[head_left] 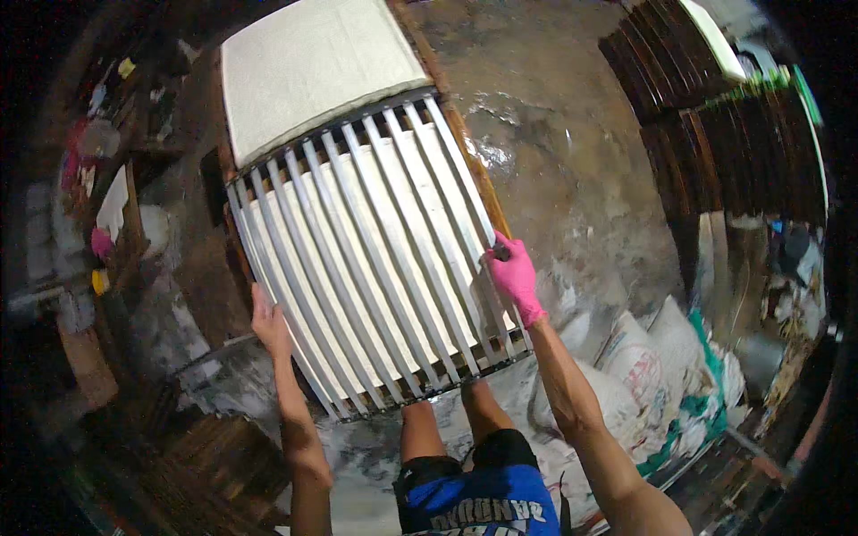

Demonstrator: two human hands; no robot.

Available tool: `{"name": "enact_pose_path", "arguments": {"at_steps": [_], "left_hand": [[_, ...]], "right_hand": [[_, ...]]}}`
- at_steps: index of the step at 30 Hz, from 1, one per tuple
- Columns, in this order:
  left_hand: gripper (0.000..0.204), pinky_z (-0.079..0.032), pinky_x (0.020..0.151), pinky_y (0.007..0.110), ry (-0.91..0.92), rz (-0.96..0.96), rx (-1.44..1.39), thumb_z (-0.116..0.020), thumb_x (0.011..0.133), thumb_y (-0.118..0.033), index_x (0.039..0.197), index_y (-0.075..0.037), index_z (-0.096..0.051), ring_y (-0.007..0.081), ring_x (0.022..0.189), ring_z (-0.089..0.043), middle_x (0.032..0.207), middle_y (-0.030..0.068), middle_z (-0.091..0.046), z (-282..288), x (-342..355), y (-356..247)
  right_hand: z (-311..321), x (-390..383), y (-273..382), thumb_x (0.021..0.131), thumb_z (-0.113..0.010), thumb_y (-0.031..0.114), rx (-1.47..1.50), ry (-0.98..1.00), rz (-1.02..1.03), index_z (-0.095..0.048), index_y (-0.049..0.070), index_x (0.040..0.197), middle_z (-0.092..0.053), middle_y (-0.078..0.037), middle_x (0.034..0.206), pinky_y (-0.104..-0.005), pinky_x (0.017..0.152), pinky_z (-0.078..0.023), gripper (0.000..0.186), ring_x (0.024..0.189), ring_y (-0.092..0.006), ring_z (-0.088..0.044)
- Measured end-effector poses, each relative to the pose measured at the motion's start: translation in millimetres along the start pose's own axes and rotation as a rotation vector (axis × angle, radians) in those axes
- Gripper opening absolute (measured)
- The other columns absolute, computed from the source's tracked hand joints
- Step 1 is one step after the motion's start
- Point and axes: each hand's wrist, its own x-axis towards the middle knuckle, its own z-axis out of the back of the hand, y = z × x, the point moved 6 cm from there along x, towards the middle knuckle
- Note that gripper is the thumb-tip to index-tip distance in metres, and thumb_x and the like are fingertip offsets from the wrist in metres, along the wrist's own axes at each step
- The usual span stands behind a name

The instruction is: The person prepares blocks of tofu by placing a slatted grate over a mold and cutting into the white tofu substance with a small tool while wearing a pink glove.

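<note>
A metal slatted rack (pixel 359 186), with long parallel bars and dark crosspieces at its ends, lies tilted across a white sheet-like slab (pixel 427 308). My right hand (pixel 516 281), in a pink glove, is closed round a dark grip at the rack's right edge. My bare left hand (pixel 270 323) is at the rack's left edge, its fingers partly hidden there and apparently gripping the side. Beyond the rack's far end lies another white, cloth-textured slab (pixel 317 67). Both slabs rest on a brown wooden support (pixel 463 147).
Wet brown floor (pixel 563 161) spreads to the right. Dark stacked boards (pixel 733 161) stand at the far right, with white sacks (pixel 639 362) and green netting (pixel 710 380) nearer me. Cluttered items and a white cloth (pixel 113 201) are on the left. My legs are close to the rack's near end.
</note>
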Motion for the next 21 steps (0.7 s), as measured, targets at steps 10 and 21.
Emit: {"name": "enact_pose_path", "arguments": {"at_steps": [10, 21], "left_hand": [[0.074, -0.03, 0.112, 0.034, 0.0, 0.104, 0.076, -0.041, 0.082, 0.016, 0.152, -0.003, -0.026, 0.0271, 0.142, -0.03, 0.158, 0.0149, -0.025, 2.0, -3.0, -9.2], [0.061, -0.038, 0.105, 0.03, 0.089, 0.204, 0.293, -0.054, 0.094, 0.0, 0.15, -0.003, -0.031, 0.0217, 0.13, -0.045, 0.156, 0.0168, -0.028, 22.5, -89.6, 5.0]], "right_hand": [[1.4, -5.1, 6.8, 0.075, -0.061, 0.007, 0.001, -0.041, 0.136, -0.061, 0.018, 0.123, -0.057, -0.008, 0.106, -0.0433, 0.081, -0.05, 0.049, 0.099, -0.0304, -0.056], [41.1, -65.9, -55.4, 0.074, -0.069, 0.014, 0.012, 0.017, 0.128, -0.06, 0.016, 0.125, -0.058, -0.01, 0.104, -0.0416, 0.083, -0.05, 0.052, 0.101, -0.0302, -0.056]]}}
